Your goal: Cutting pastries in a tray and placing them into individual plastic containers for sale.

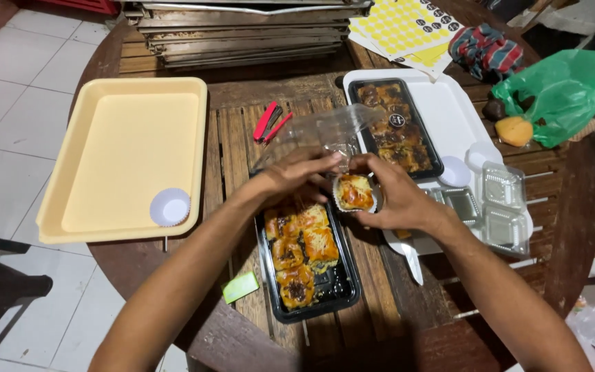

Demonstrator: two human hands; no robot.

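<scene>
Wooden round table [242, 103], slatted, carried the lot. Yellow tray [132, 155]: bare but for one white paper cup [170, 207]. White tray [442, 110]: one full black pastry tray [395, 127] and empty clear clamshell boxes [494, 207]. Near black tray [311, 265]: six pastries left, upper end emptied. Right hand [397, 200] closed round one pastry in a paper cup [355, 193]; left hand [297, 176] pinched that cup's edge beneath a clear lid [318, 134]. Packing appeared barely begun.
</scene>
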